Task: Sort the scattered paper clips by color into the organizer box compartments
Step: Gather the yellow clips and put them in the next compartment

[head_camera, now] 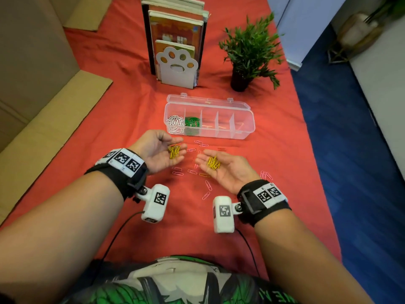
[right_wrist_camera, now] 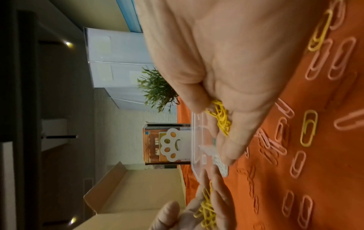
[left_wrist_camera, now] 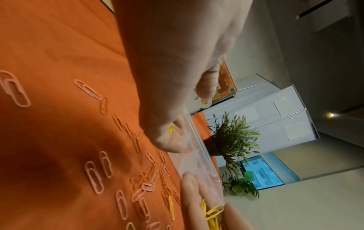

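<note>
Both hands hover palm up over the red cloth (head_camera: 274, 163), just in front of the clear organizer box (head_camera: 245, 128). My left hand (head_camera: 173, 143) cups a small pile of yellow clips (head_camera: 174, 152), whose edge shows as yellow clips (left_wrist_camera: 171, 128) in the left wrist view. My right hand (head_camera: 202, 157) carries a second pile of yellow clips (head_camera: 213, 162), seen closer as yellow clips (right_wrist_camera: 220, 116). White clips (head_camera: 174, 122) fill the box's leftmost compartment and green clips (head_camera: 192, 122) the one beside it. Pink clips (head_camera: 208, 185) lie scattered below the hands. Loose yellow clips (right_wrist_camera: 308, 130) lie among them.
A paw-shaped bookend with books (head_camera: 176, 64) stands behind the box, and a potted plant (head_camera: 249, 55) stands to its right. Cardboard (head_camera: 43, 119) lines the cloth's left edge. The table's right edge drops to blue floor (head_camera: 350, 172). The box's lid (head_camera: 208, 102) is open toward the back.
</note>
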